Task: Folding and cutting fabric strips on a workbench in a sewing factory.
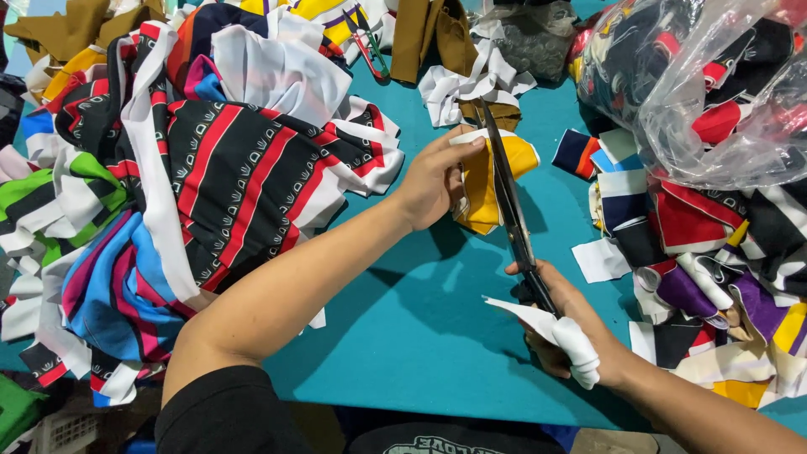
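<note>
- Clamped around the handles of a pair of long dark-bladed scissors (511, 210), the right hand (565, 326) has its fingers curled shut, with a white cloth wrapping (578, 346) covering the thumb side and a pale strip trailing off to the left of it.
- Pinched between thumb and fingers of the left hand (435, 179) is a small yellow and white piece of fabric (486, 181); that hand is closed on the piece's left edge and holds it just above the table.
- Scissor blades run up from the right hand, cross the yellow piece along its right half, and end with their tip near a crumpled white scrap (464, 84) beyond it.
- Underneath lies a flat teal tabletop (420, 336), bare in the middle and crowded at its edges.
- On the left sits a big heap of striped fabric pieces (193, 176) in black, red, white, blue and green, touching the left forearm.
- On the right, a spread of small folded cloth offcuts (698, 269) in navy, red, purple and yellow lies near the right wrist.
- Above those offcuts, a clear plastic bag (714, 92) bulges with more dark and red fabric.
- At the far edge lie brown cloth pieces (433, 34) and a second, smaller pair of scissors with green and red handles (370, 46).
- Both forearms reach in from the bottom of the head view, the left one bare below a black sleeve (227, 412) and stretched diagonally up to the right, the right one coming in from the lower right corner with the wrist bent inward.
</note>
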